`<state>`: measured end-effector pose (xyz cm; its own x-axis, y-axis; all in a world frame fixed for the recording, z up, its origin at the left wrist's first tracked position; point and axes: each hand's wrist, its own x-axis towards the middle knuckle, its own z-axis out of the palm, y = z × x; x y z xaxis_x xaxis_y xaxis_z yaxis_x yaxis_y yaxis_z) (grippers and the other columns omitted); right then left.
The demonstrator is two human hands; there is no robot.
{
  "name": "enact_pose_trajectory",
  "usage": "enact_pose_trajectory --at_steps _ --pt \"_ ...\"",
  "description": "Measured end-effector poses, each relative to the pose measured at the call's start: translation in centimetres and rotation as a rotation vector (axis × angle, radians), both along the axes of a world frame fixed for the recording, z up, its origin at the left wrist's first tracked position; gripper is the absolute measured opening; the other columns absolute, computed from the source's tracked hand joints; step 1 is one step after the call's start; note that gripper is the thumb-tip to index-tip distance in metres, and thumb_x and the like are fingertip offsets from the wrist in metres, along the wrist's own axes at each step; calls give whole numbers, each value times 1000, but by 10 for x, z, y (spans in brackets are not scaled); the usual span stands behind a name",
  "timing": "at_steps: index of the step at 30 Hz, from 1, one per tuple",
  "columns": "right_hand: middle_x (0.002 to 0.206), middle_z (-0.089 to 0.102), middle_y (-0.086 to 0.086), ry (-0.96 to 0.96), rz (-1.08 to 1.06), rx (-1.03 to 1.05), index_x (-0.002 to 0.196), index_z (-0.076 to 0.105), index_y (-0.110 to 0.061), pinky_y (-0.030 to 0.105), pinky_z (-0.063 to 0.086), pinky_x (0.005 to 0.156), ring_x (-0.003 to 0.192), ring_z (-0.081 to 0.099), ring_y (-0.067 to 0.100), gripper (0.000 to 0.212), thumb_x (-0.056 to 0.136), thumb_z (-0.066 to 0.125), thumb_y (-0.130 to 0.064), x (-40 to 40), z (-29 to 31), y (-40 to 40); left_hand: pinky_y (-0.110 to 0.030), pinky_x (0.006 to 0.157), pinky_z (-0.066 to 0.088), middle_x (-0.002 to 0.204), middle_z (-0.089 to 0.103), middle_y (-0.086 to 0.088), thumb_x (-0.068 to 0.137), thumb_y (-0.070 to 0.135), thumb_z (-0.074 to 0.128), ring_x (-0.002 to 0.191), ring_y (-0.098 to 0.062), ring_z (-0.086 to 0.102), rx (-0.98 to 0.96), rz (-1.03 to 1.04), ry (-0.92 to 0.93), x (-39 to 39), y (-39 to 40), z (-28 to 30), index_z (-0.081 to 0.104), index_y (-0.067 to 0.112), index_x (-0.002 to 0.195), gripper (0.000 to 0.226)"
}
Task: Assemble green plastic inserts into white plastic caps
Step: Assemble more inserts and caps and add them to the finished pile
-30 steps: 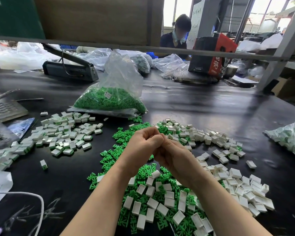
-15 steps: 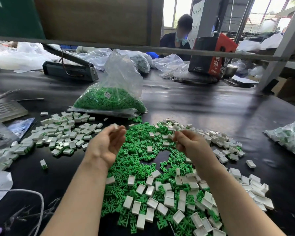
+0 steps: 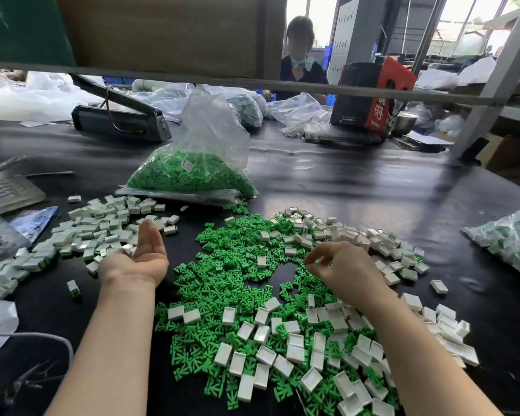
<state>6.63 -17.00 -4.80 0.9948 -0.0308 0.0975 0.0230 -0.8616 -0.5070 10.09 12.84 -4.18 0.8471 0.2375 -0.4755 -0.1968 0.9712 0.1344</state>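
Loose green inserts [image 3: 222, 283] cover the middle of the black table, with empty white caps [image 3: 285, 343] scattered over them in front and more white caps [image 3: 354, 235] heaped behind on the right. A pile of caps with green inside [image 3: 102, 232] lies to the left. My left hand [image 3: 141, 256] hangs palm-up with straight fingers at the right edge of that pile and holds nothing. My right hand [image 3: 339, 271] hovers low over the green inserts, fingers loosely curled, thumb and forefinger close together with nothing visible between them.
A clear bag of green inserts [image 3: 189, 172] stands behind the piles. Another bag of parts [image 3: 511, 238] lies at the right edge. A heat sealer [image 3: 117, 121], a red-black box [image 3: 373, 94] and a person [image 3: 300, 64] are at the far side. A keypad [image 3: 3, 190] sits left.
My hands were pressed together over the middle. They have parted: the left swung out to the left pile and opened, the right dropped towards the green inserts.
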Motion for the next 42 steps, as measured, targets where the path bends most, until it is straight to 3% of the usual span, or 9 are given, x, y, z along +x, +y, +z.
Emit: enact_pose_trajectory --at_steps 4,8,13,20,29,32,36,40,42 --pt "104 70 -12 -47 -43 -176 107 69 -36 34 47 94 105 57 14 16 93 62 -32 1 -1 -1 -24 57 57 78 72 -8 107 30 22 70 -15 71 129 -139 -6 1 -7 4 57 2 94 47" --pt "115 64 -10 76 -82 -298 113 60 -36 38 43 98 113 49 18 23 91 57 -41 -1 1 -11 -14 49 49 64 69 3 101 19 39 50 -5 62 434 -347 18 -2 -29 10 64 13 83 31" --pt "119 58 -10 230 -17 -313 114 54 -37 38 41 99 111 45 18 28 87 57 -28 -2 4 -14 -18 51 46 62 68 4 100 19 45 52 -6 58 718 -535 1 -9 -61 12 65 15 86 25" --pt "107 65 -4 178 -44 -240 106 61 -23 38 51 92 100 58 18 15 90 61 -25 -2 3 -15 -18 52 43 63 68 5 99 17 49 52 -5 56 991 -647 -68 -15 -85 12 67 14 90 20" --pt "90 63 -17 -170 195 118 94 60 -30 28 49 88 89 59 2 10 90 68 -25 -4 10 12 -20 56 46 77 72 -1 86 23 70 57 -6 56 1339 -960 -277 -24 -114 -1 69 6 99 21" --pt "92 66 -12 -244 273 157 99 62 -24 31 50 87 90 61 6 17 86 71 -18 -6 9 23 -16 52 45 76 72 0 83 21 74 57 -3 58 1410 -952 -297 -26 -117 -2 72 6 99 22" --pt "94 65 -15 -218 251 253 106 59 -30 17 44 82 90 57 -3 29 82 76 -28 -5 7 18 -19 55 50 73 73 -5 84 10 73 60 -10 63 1397 -852 -257 -24 -106 0 74 6 90 8" --pt "120 59 -12 51 264 -86 119 60 -36 41 37 109 122 47 15 35 86 66 -47 -5 1 12 -18 54 52 82 75 -11 84 7 72 64 -12 69 1273 -769 -253 -21 -96 3 68 4 95 12" --pt "127 52 -8 129 297 -191 120 60 -38 42 33 111 126 39 19 36 87 64 -51 -6 -1 17 -20 56 54 87 76 -12 84 12 72 69 -14 71 1232 -773 -269 -21 -95 4 65 6 97 16"
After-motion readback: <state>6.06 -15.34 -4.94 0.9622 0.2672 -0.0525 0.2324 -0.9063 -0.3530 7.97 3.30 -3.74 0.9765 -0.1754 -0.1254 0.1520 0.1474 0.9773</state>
